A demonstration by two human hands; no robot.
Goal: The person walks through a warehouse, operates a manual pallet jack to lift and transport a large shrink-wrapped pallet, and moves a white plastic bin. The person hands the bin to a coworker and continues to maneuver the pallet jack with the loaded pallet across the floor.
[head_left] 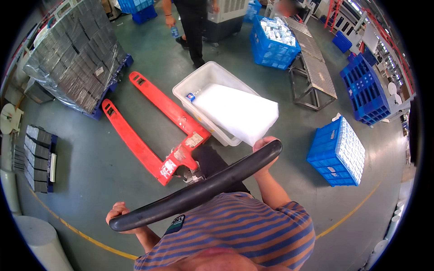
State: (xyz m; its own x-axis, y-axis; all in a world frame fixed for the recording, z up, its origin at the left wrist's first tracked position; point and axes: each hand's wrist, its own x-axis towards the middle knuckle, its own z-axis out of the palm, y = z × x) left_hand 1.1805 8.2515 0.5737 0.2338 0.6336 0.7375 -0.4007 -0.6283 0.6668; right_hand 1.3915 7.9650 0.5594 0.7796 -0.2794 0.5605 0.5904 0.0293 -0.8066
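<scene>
A thick black handle (199,189) slants across in front of me, above the red pallet jack (183,156). My left hand (119,214) is closed around its lower left end. At the upper right end, my right hand (266,147) grips it too. The jack's two red forks (165,104) point away to the far left and carry nothing. Just beyond my right hand stands a white plastic tub (212,67), holding a large white block (237,108) that sticks out over the rim, and a bottle with a blue label (191,96).
Film-wrapped grey stacks (77,58) stand on a blue pallet at left, above a smaller grey stack (38,156). Blue crates (332,149) with white packs sit at right, near a metal bench (314,67). Another person (192,27) holds a bottle beyond the tub.
</scene>
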